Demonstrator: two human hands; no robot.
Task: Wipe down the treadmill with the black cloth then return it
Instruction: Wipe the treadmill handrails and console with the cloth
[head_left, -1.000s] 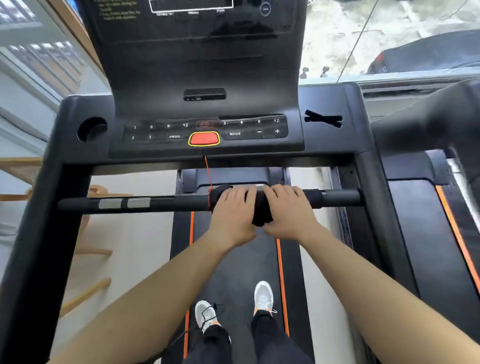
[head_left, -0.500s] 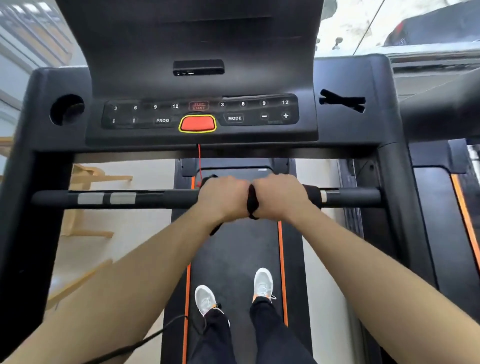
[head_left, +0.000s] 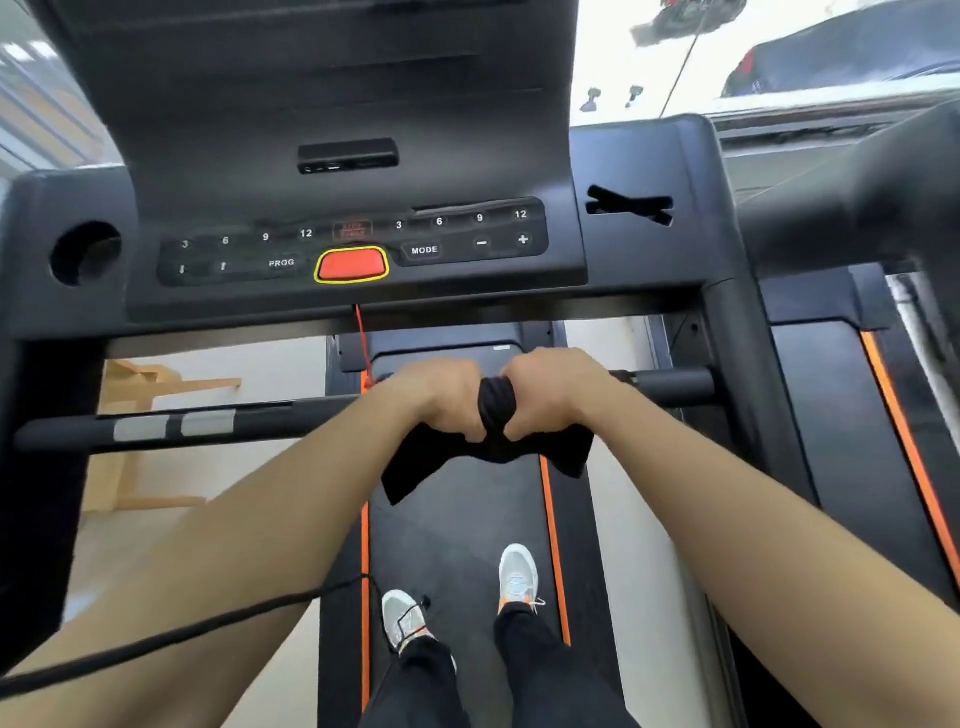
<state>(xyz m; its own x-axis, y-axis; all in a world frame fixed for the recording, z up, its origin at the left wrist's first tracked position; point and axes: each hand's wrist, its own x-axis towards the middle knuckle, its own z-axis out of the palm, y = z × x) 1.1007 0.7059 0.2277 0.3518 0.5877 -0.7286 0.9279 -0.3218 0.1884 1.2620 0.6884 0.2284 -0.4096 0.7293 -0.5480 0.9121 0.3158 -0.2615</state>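
Head view, left hand (head_left: 441, 400), right hand (head_left: 550, 395), fingers (head_left: 467, 428) of both gripping one black cloth (head_left: 496, 405) near one handlebar (head_left: 260, 421)

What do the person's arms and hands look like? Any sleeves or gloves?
No sleeves or gloves: both forearms are bare, and the left hand and right hand show no watch or rings. A thin black cable crosses the left forearm.
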